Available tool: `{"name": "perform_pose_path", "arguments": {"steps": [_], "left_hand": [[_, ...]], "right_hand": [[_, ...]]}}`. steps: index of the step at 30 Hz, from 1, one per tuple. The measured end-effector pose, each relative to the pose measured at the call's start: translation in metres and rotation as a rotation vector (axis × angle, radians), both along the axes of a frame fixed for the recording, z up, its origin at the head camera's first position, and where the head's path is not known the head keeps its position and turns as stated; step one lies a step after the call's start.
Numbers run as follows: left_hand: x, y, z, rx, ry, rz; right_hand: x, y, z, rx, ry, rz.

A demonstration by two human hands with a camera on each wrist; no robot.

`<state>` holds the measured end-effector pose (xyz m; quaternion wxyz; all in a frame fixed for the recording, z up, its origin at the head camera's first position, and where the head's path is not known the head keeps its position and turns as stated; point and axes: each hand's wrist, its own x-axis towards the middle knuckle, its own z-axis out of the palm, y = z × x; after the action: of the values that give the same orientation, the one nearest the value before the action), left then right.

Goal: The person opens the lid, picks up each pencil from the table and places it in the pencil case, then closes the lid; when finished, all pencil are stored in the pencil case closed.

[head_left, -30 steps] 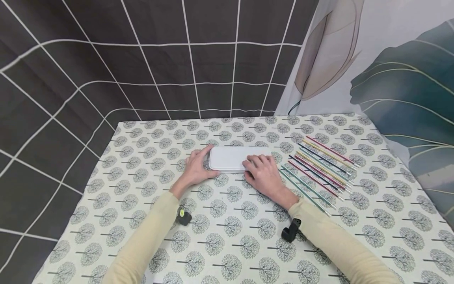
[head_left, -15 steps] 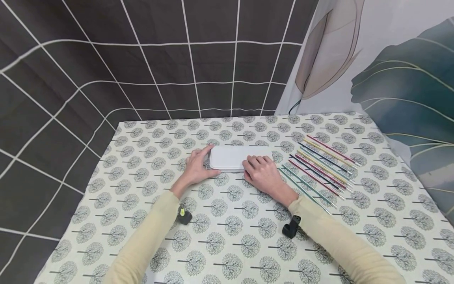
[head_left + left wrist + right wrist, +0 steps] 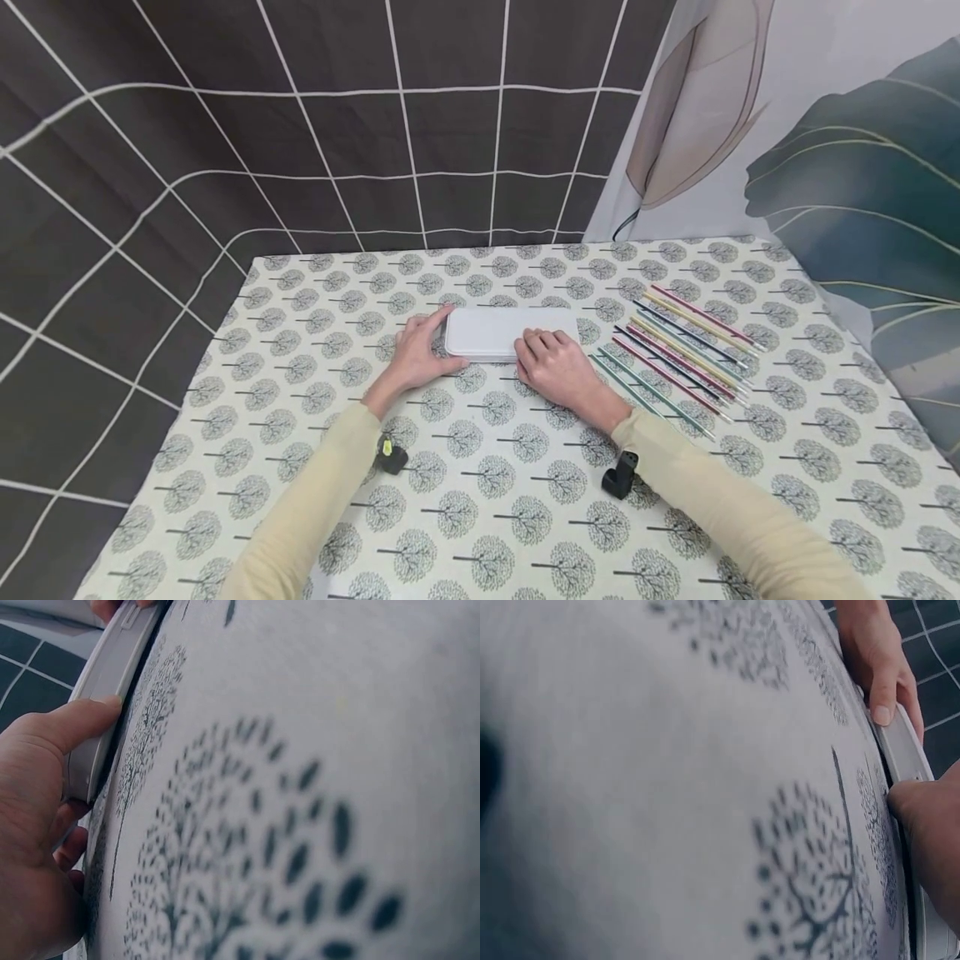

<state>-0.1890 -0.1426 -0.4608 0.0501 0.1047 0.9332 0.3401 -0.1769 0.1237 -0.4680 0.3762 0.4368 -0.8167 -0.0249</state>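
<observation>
White case [image 3: 487,331], laid flat on the tree-print surface [image 3: 450,546]; long axis set left to right, one long side turned nearward. The case's left end is spanned and held between thumb and fingers by the left hand [image 3: 416,354]; its near right part is gripped, and partly hidden, by the right hand [image 3: 555,364]. Coloured sticks [image 3: 688,352] are laid slantwise right of the case.

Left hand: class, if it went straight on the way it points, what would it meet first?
Most likely the box: the left hand holds its left end. How much space lies inside that grip is hard to judge.
</observation>
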Motion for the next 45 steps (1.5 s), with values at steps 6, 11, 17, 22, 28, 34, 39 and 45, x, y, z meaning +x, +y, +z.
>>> {"name": "perform_pose_path", "arguments": {"steps": [6, 11, 17, 22, 28, 34, 39, 45], "left_hand": [[0.000, 0.000, 0.000, -0.010, 0.006, -0.007], [0.001, 0.001, 0.001, 0.000, -0.011, 0.012], [0.003, 0.000, 0.001, 0.001, -0.027, 0.046], [0.003, 0.002, 0.002, 0.014, -0.016, 0.033], [0.003, 0.004, 0.000, 0.011, -0.018, 0.033], [0.004, 0.003, -0.001, 0.041, -0.019, 0.036], [0.003, 0.002, -0.001, 0.057, -0.003, 0.037], [0.003, 0.002, 0.000, 0.052, 0.001, 0.040]], "right_hand": [[0.001, 0.000, 0.002, 0.047, 0.004, 0.000], [0.000, 0.001, 0.004, 0.072, 0.010, 0.003], [-0.003, -0.001, 0.010, 0.054, 0.012, 0.034], [-0.006, 0.002, 0.012, -0.042, -0.014, 0.064], [-0.010, 0.007, 0.016, -0.192, -0.109, 0.107], [-0.012, 0.010, 0.019, -0.323, -0.181, 0.121], [-0.018, 0.012, 0.016, -0.424, -0.172, 0.106], [-0.023, 0.013, 0.016, -0.534, -0.184, 0.079]]}}
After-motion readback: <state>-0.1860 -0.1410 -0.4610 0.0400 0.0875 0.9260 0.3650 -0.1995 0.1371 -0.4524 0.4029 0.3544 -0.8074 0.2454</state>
